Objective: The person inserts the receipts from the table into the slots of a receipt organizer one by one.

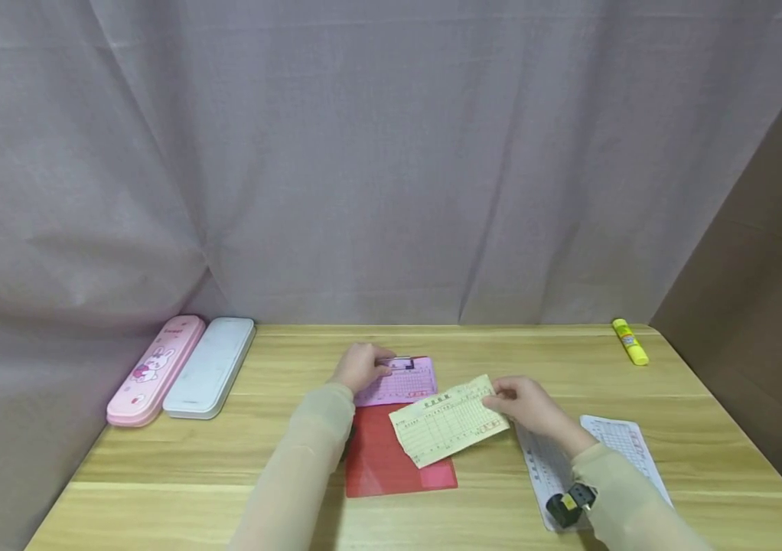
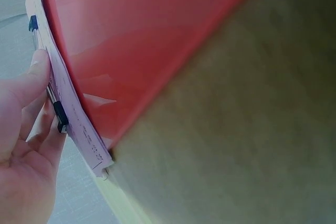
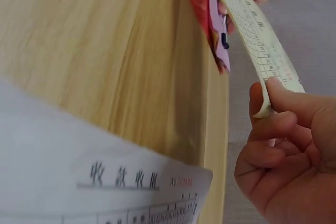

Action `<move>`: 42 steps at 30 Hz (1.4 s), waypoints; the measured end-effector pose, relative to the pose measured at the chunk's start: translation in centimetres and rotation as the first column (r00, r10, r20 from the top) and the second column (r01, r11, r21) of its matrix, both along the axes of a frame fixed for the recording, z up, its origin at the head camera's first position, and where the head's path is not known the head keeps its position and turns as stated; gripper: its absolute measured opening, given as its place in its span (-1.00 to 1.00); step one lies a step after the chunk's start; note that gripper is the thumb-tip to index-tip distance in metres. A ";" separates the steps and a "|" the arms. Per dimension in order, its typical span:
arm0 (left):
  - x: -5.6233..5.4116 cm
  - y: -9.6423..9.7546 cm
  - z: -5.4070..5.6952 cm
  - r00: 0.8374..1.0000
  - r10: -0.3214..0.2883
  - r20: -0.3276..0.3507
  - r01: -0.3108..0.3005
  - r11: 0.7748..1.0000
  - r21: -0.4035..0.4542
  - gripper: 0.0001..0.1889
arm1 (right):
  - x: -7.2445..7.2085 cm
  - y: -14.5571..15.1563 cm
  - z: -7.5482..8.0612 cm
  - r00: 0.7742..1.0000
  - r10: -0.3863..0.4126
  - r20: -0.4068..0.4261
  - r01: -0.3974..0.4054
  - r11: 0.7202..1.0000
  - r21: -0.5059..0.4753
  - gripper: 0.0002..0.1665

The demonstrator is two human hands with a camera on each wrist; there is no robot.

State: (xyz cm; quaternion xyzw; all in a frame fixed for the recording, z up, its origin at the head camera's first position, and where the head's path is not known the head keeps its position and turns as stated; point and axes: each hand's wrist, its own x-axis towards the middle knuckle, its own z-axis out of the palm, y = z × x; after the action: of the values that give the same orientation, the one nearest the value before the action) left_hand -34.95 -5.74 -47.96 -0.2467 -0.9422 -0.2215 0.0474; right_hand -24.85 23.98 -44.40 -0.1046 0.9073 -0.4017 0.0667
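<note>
My left hand [image 1: 360, 369] grips the metal clip [image 2: 61, 116] with black ends at the far edge of a red folder [image 1: 387, 451]. Under that clip lies a pink printed form [image 1: 401, 385], covering the folder's upper part. Between thumb and fingers, my right hand [image 1: 532, 407] pinches the right end of a yellow printed form [image 1: 442, 425]. The yellow sheet is tilted and overlaps the folder's right side in the head view; the right wrist view shows its pinched corner curling [image 3: 265, 107].
White printed forms [image 1: 621, 440] lie at the right, partly under my right forearm. A pink pencil case [image 1: 157, 371] with a rabbit picture and a white case [image 1: 210, 367] stand side by side at the left. A yellow glue stick [image 1: 630, 342] lies at the back right, before a grey curtain.
</note>
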 end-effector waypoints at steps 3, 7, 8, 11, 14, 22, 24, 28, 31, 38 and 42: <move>0.1 0.0 0.1 1.000 0.010 0.017 -0.010 1.000 0.002 -0.70 | -0.1 -0.2 0.0 0.999 -0.016 0.039 0.018 0.999 -0.046 -0.77; 0.1 0.1 0.2 1.000 0.016 0.022 -0.016 1.000 -0.013 -0.70 | -0.3 -0.6 0.2 0.995 -0.023 0.093 0.033 0.993 -0.109 -0.73; 0.1 0.1 0.3 1.000 0.016 0.020 -0.016 1.000 -0.015 -0.70 | -0.3 -0.8 0.2 0.994 -0.027 0.106 0.040 0.991 -0.125 -0.73; 0.2 0.1 0.4 1.000 0.012 0.015 -0.012 1.000 -0.018 -0.70 | -0.4 -1.4 0.1 0.987 -0.046 0.155 0.074 0.982 -0.176 -0.73; 0.3 0.1 0.4 1.000 0.009 0.001 -0.009 1.000 -0.018 -0.71 | -0.5 -2.1 -0.1 0.980 -0.054 0.192 0.095 0.973 -0.211 -0.72; 0.3 0.2 0.4 1.000 0.010 0.005 -0.010 1.000 -0.019 -0.71 | -1.0 -3.8 -0.9 0.956 -0.097 0.277 0.176 0.945 -0.276 -0.76; 0.2 0.2 0.4 1.000 0.012 0.013 -0.011 1.000 -0.020 -0.70 | -1.2 -4.3 -1.0 0.951 -0.093 0.296 0.185 0.935 -0.301 -0.77; 0.1 0.2 0.3 1.000 0.014 0.025 -0.013 1.000 -0.018 -0.70 | -1.5 -5.2 -1.0 0.941 -0.081 0.329 0.196 0.923 -0.332 -0.79; 0.1 0.2 0.3 1.000 0.015 0.021 -0.015 1.000 -0.015 -0.71 | -1.7 -5.8 -1.1 0.933 -0.073 0.353 0.206 0.912 -0.354 -0.75; 0.0 0.2 0.2 1.000 0.001 0.003 -0.001 1.000 -0.013 -0.72 | -2.4 -6.8 -1.5 0.918 -0.108 0.382 0.258 0.894 -0.367 -0.58; 0.0 0.2 0.2 1.000 0.005 -0.002 -0.005 1.000 -0.016 -0.71 | -2.6 -7.3 -1.7 0.916 -0.115 0.384 0.264 0.893 -0.363 -0.65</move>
State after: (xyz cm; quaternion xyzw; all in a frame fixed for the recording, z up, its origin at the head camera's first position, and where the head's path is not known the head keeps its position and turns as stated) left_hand -34.92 -5.51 -47.71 -0.2447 -0.9446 -0.2137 0.0470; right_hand -27.45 16.70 -46.08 0.0479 0.7824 -0.5987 0.1646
